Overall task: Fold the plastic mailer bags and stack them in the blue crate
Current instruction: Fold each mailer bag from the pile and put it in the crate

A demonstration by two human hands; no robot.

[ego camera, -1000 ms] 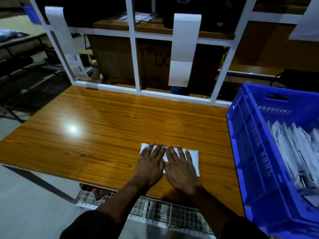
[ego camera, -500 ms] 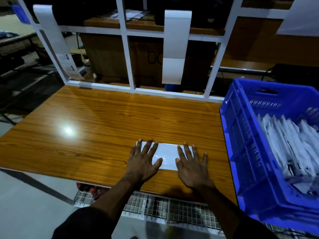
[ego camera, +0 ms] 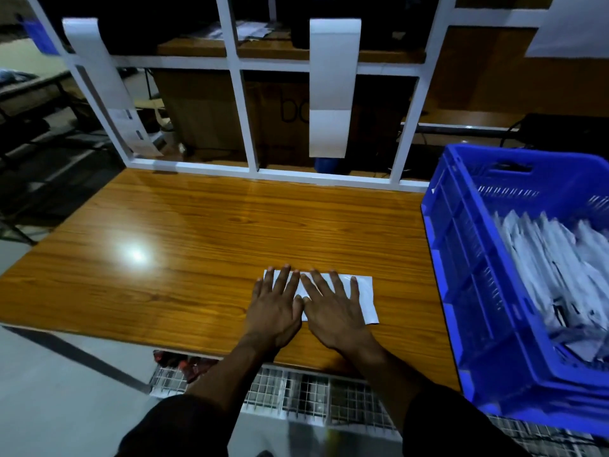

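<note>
Both hands flat on folded mailer bag [ego camera: 364, 300], near surface [ego camera: 184, 245] front edge. L hand [ego camera: 275, 306], R hand [ego camera: 331, 311]: fingers straight, spread, gripping nothing. I press crease firm, sweep outward to push air out. Blue crate [ego camera: 461, 258] on right, already holds folded bags.

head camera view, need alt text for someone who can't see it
Two bare hands, left and right, press flat side by side on a folded white mailer bag near the front edge of a wooden table. To the right, a blue crate holds a row of folded white bags.
</note>
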